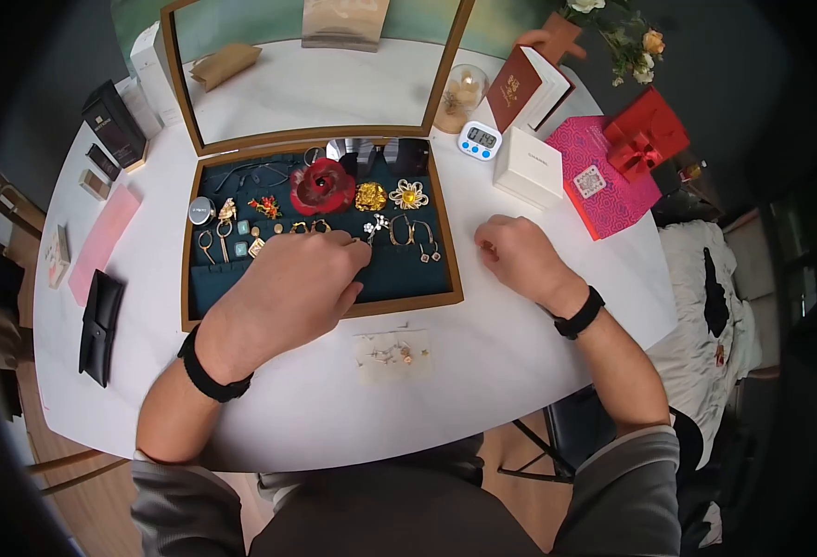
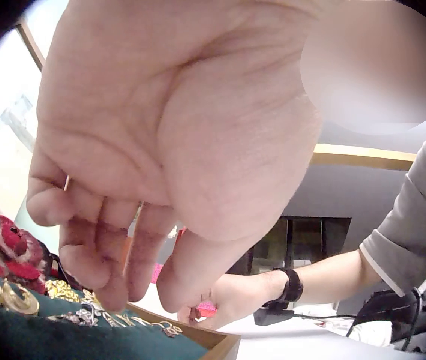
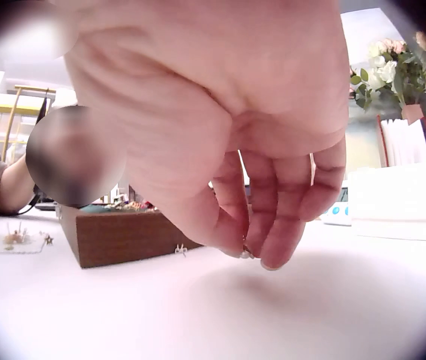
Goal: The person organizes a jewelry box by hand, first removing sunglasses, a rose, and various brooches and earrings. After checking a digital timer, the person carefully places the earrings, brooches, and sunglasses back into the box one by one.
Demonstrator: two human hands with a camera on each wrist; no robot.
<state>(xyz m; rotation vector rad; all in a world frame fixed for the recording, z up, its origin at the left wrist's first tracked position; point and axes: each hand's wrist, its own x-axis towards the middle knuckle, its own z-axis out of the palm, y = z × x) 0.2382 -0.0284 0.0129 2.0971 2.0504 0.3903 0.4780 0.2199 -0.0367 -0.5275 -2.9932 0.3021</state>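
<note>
My left hand [image 1: 302, 283] hovers over the front of a wooden jewelry box [image 1: 455, 297] lined in dark green, its fingers bent loosely downward. No item shows between thumb and fingers in the left wrist view. Just beyond the fingertips lie silver flower earrings [image 1: 376, 225] and gold hoops [image 2: 19, 299]. To the right of the box, my right hand [image 1: 526, 257] pinches a small shiny earring [image 3: 246, 253] between thumb and fingertips, low over the white table. A pale card [image 1: 371, 367] with several small earrings lies on the table in front of the box.
The box's glass lid [image 1: 306, 93] stands raised at the back. A red flower brooch [image 1: 322, 187] and sunglasses [image 1: 399, 156] lie inside. Right of it are a timer [image 1: 479, 140], a white box [image 1: 527, 169] and a red gift box [image 1: 648, 130]; a black case [image 1: 100, 325] lies left.
</note>
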